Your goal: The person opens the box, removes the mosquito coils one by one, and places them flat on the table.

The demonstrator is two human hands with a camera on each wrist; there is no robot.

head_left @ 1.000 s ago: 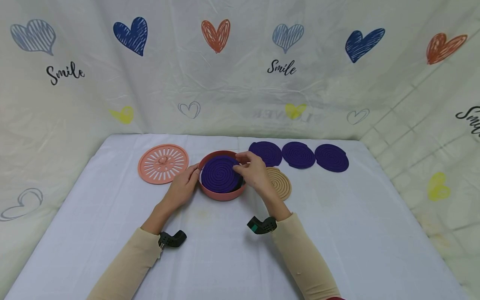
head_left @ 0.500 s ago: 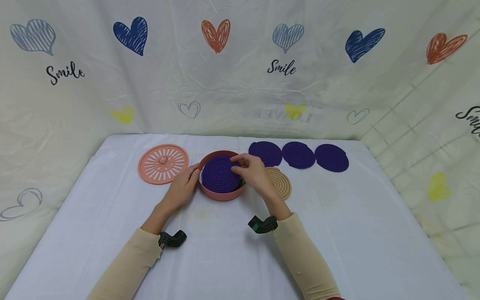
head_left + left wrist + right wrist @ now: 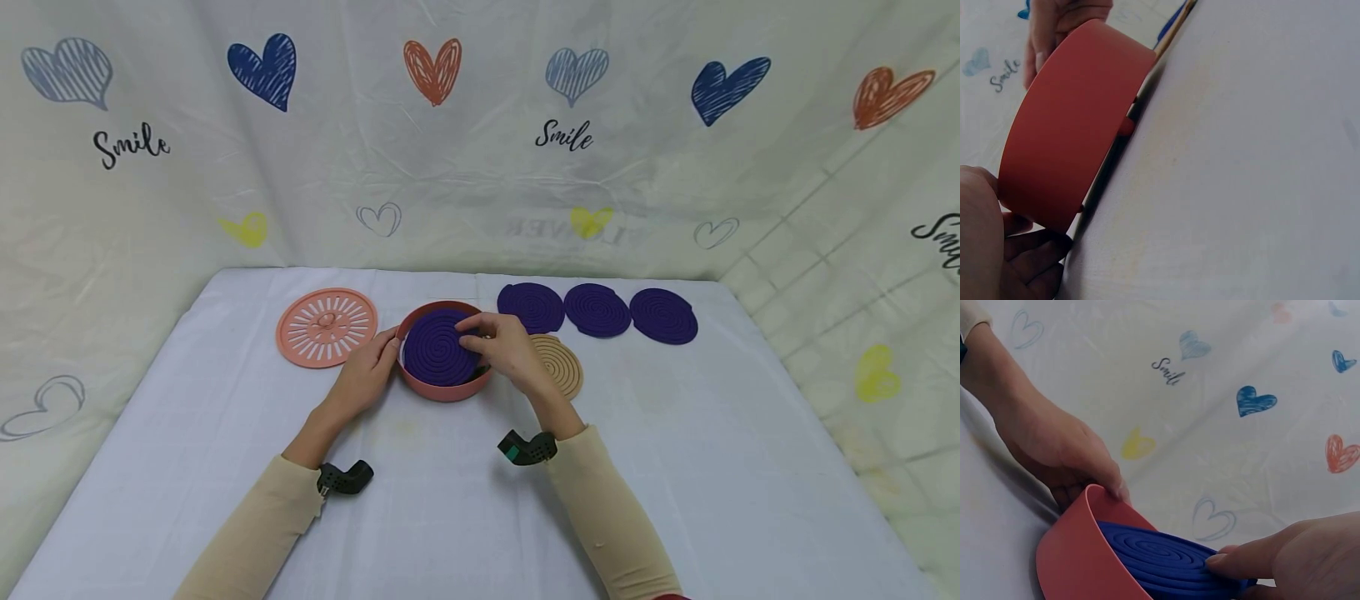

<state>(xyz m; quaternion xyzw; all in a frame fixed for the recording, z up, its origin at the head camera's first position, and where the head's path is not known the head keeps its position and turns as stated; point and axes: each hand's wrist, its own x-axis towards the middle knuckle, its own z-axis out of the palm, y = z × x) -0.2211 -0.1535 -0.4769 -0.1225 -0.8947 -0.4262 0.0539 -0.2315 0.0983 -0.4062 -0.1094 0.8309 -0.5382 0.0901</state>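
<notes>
A purple mosquito coil (image 3: 438, 352) lies tilted inside a round coral-pink coil holder (image 3: 446, 393), its right side raised toward the rim. My right hand (image 3: 512, 348) pinches that raised edge; in the right wrist view its thumb (image 3: 1229, 561) is on top and the fingers are partly hidden beneath. On the other side, my left hand (image 3: 367, 367) grips the holder's wall, thumb at the rim. The left wrist view shows the holder's outside wall (image 3: 1075, 122) and small feet under its base. The slotted pink lid (image 3: 326, 328) lies left of the holder.
Three more purple coils, a left one (image 3: 532, 307), a middle one (image 3: 597, 310) and a right one (image 3: 663, 316), lie in a row at the back right. A tan coil (image 3: 558, 367) is partly behind my right hand. White cloth (image 3: 420, 517) covers the table.
My right hand has slid slightly left and down over the coil's edge, and the coil has shifted a little left in the holder. My left hand stays in place.
</notes>
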